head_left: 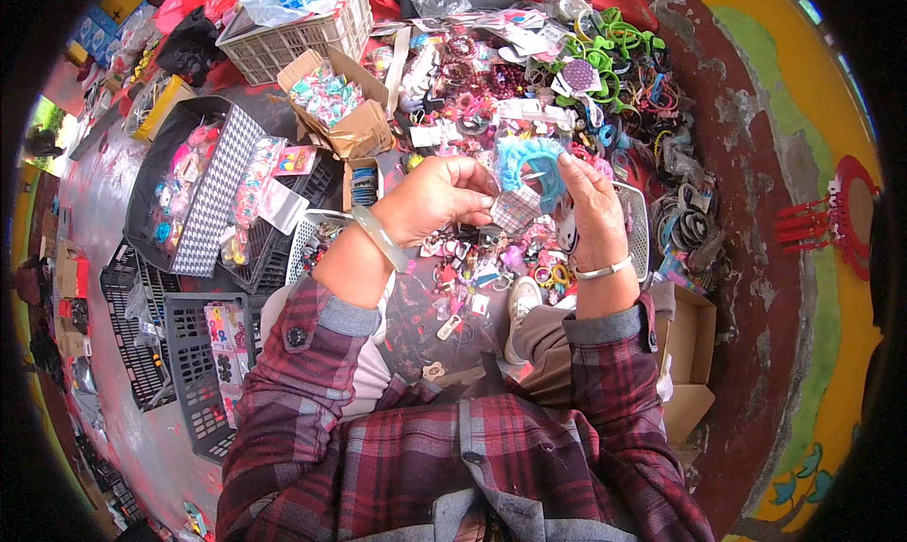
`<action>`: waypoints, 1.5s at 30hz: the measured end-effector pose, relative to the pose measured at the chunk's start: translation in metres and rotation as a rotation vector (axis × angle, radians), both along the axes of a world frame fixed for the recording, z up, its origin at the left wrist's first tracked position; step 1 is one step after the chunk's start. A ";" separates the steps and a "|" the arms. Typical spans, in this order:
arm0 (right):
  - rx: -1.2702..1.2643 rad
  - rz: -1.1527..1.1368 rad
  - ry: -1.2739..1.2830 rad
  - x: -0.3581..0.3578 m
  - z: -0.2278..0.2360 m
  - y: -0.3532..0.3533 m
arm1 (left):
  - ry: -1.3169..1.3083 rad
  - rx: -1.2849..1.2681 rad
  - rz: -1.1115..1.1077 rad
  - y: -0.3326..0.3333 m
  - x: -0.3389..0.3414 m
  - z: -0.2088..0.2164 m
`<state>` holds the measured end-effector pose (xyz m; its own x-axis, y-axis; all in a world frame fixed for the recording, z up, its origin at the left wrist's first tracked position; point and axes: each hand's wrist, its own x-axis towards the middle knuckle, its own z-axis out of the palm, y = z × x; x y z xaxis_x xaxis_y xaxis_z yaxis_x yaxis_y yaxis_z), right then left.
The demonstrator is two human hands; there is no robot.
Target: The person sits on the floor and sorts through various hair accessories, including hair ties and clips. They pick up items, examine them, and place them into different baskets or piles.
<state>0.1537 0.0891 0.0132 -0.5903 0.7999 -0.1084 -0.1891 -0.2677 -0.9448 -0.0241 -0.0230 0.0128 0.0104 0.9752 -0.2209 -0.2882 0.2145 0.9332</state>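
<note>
Both hands are raised in front of me over a heap of small hair accessories. Between them is a light blue fluffy hair scrunchie (540,152), in what looks like a clear plastic bag. A checked pinkish-grey piece (516,209) sits at its lower left; I cannot tell whether it is a card or cloth. My left hand (436,198), with a pale bangle at the wrist, pinches the bag's left side between thumb and fingers. My right hand (599,216), wearing a silver bangle, grips the right edge, thumb on top.
Green hair ties (619,46) and black bands (688,225) lie at the right of the heap. An open cardboard box (378,131) of wrapped pieces stands ahead-left, before a beige crate (326,32). At left are a houndstooth-patterned case (215,188) and a grey basket (194,353). A cardboard box (694,344) stands right.
</note>
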 end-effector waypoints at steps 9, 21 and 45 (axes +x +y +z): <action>0.067 0.074 -0.133 0.002 0.006 -0.002 | 0.147 0.066 0.124 0.003 0.001 -0.009; 0.006 0.022 -0.046 -0.002 0.009 -0.008 | 0.098 -0.117 -0.019 0.001 0.006 -0.001; 0.099 0.183 -0.141 -0.004 0.009 -0.017 | -0.176 0.082 0.219 0.003 0.010 0.013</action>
